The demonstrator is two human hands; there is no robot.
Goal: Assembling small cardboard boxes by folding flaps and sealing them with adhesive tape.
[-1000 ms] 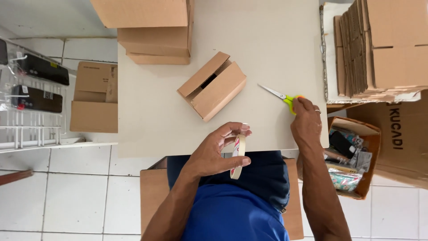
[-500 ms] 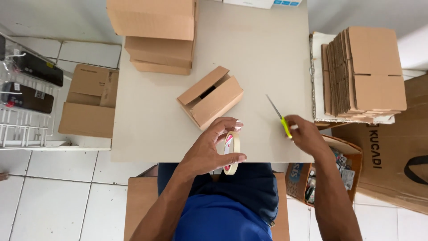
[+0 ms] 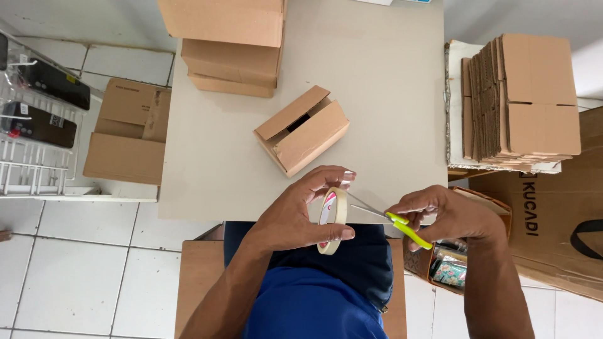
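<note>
My left hand (image 3: 300, 213) grips a roll of pale tape (image 3: 332, 220) upright at the near edge of the grey table (image 3: 377, 81). Scissors with yellow-green handles (image 3: 392, 220) are in my right hand (image 3: 449, 213), and their blades point left at the roll, touching or nearly touching it. A small cardboard box (image 3: 303, 130) lies just beyond my hands on the table, one flap raised.
Stacked cardboard boxes (image 3: 229, 44) sit at the table's far left. A pile of flattened boxes (image 3: 521, 103) rests on a stand to the right. More boxes (image 3: 129, 132) and a white wire rack (image 3: 34, 125) stand on the tiled floor at left. A box of small items (image 3: 449, 267) sits below right.
My right hand has brought the scissors leftward from the table's right edge to the tape roll. The view has shifted so the table sits higher in frame.
</note>
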